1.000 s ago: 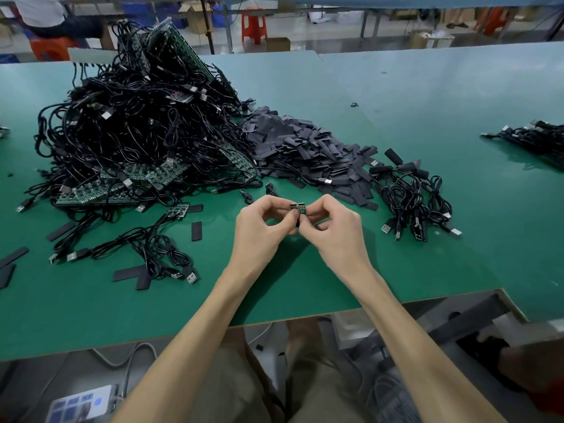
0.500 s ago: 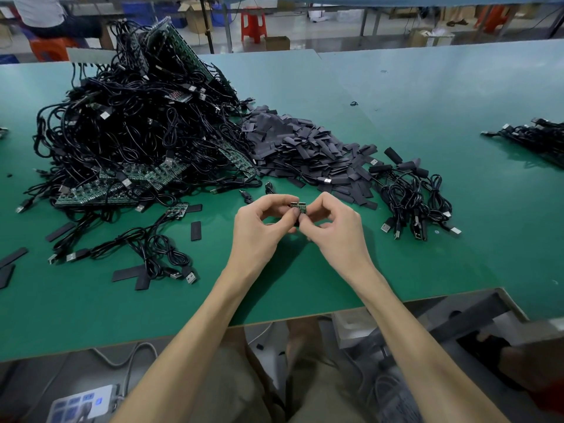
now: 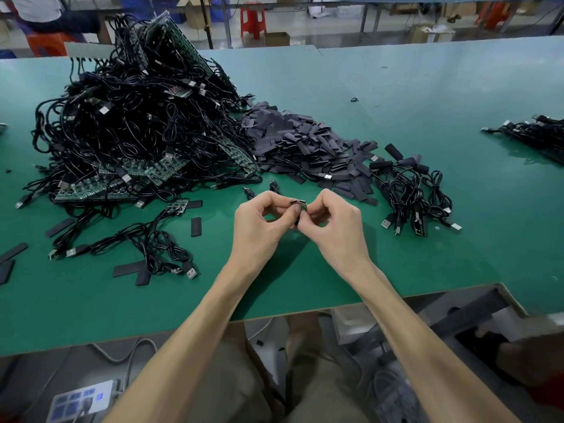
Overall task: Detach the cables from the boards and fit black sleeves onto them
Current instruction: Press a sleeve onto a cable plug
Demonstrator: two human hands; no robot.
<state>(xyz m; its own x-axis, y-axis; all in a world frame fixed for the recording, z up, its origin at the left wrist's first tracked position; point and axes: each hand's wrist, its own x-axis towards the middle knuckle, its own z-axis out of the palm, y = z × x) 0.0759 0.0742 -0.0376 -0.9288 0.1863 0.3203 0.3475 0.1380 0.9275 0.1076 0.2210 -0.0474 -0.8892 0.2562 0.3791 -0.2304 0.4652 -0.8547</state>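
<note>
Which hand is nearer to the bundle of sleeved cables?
Right. The right hand sits just left of the cable bundle; the left hand is farther left.

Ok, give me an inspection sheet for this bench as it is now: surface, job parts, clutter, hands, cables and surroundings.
Surface: green table, front edge close to the person.
Job's things: small board held above the table; tall heap of cables and boards at left; pile of black sleeves beside it.
Clutter: loose sleeves lying flat at front left.
Grippers: left hand and right hand both pinch the small board, fingers curled.
Cables: coiled bundle with sleeved ends, right of the sleeve pile; another bundle at the far right edge; loose cables at front left.
Surroundings: red stool and cardboard box beyond the table; power strip below it.
</note>
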